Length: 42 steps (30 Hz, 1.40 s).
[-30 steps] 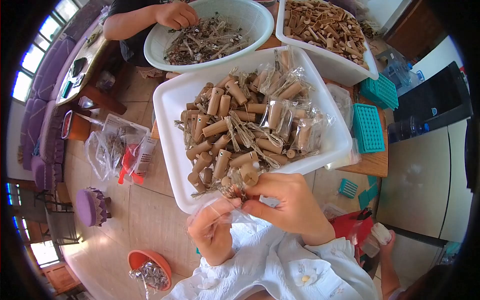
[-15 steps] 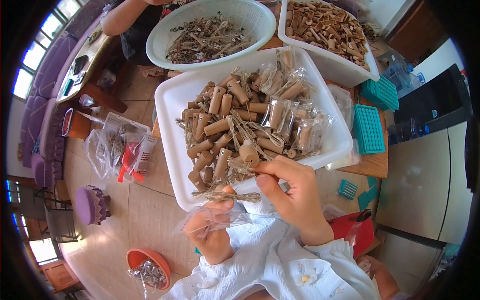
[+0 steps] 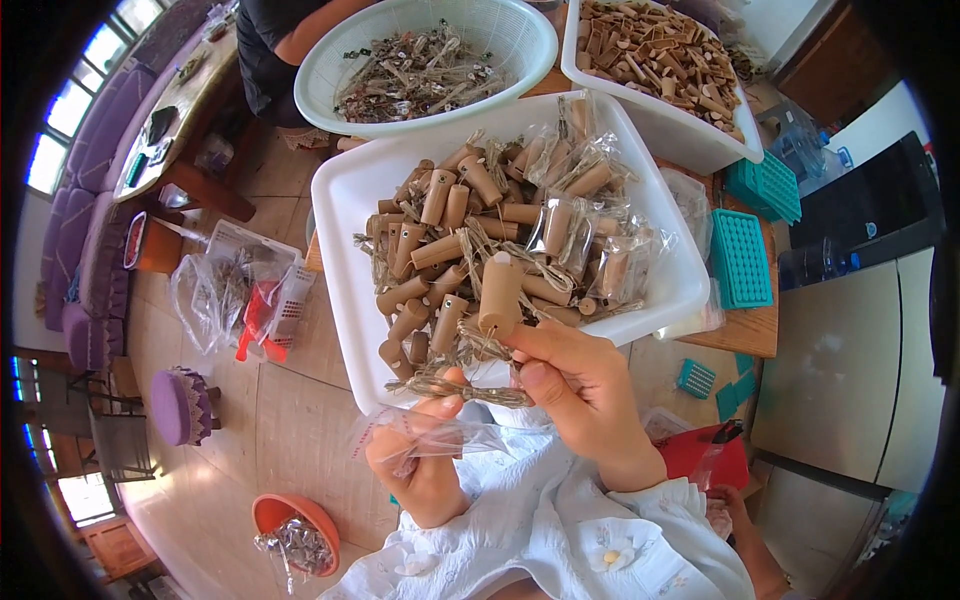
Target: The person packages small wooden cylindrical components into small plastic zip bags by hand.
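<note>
My right hand (image 3: pixel 590 400) pinches a tan cylinder (image 3: pixel 500 292) at its lower end, with the cylinder upright over the tub. A small pale knob tops it. My left hand (image 3: pixel 415 475), closed, grips a looped bundle of twine (image 3: pixel 465 388) between thumb and finger. A clear plastic bag (image 3: pixel 450 437) hangs across the same fingers. Twine runs close to my right fingertips; whether it is tied to the cylinder is hard to make out. Just beyond both hands, a white tub (image 3: pixel 345 335) holds many similar cylinders (image 3: pixel 437 197) with twine, some in clear bags (image 3: pixel 555 225).
Behind the tub stand a pale green basket (image 3: pixel 320 105) of twine pieces and a white bin (image 3: pixel 660 130) of tan parts. Teal trays (image 3: pixel 742 258) sit on the right. An orange bucket (image 3: pixel 325 520) and purple stool (image 3: pixel 175 410) are on the floor. Other people are nearby.
My right hand has turned the cylinder from end-on to upright and raised it slightly. Both hands are closer together at the twine. The person at the back has shifted.
</note>
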Motion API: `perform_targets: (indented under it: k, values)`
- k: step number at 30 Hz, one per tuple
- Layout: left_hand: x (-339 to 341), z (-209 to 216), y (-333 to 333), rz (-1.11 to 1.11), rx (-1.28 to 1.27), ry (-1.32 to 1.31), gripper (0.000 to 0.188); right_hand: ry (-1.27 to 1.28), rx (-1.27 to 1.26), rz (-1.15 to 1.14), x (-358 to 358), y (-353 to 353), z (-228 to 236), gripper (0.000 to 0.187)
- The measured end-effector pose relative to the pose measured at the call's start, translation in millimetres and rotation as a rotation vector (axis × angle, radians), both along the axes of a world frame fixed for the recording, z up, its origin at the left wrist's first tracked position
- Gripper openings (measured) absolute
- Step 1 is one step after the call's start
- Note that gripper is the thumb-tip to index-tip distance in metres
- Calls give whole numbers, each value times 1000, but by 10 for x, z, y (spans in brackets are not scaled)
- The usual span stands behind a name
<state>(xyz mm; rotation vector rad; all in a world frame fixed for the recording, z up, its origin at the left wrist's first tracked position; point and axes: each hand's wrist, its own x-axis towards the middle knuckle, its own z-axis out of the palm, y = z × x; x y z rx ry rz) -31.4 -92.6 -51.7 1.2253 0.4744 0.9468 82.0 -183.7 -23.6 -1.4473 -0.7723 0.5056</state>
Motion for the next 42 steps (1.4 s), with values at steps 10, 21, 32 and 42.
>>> perform_targets:
  k: [10, 21, 32, 42]
  values:
    - [18, -105, 28, 32, 218, -155, 8, 121, 27, 27, -56, 37, -54, 40]
    - [18, -94, 86, -31, 283, -117, 2, 206, 85, 77, -53, 18, -31, 37]
    - [127, -101, 271, 24, 996, -205, 16, 309, 83, 80, -66, 27, -27, 43]
    - [102, -240, 303, -68, 807, -292, 20, 202, 61, 75, -7, -2, -10, 35]
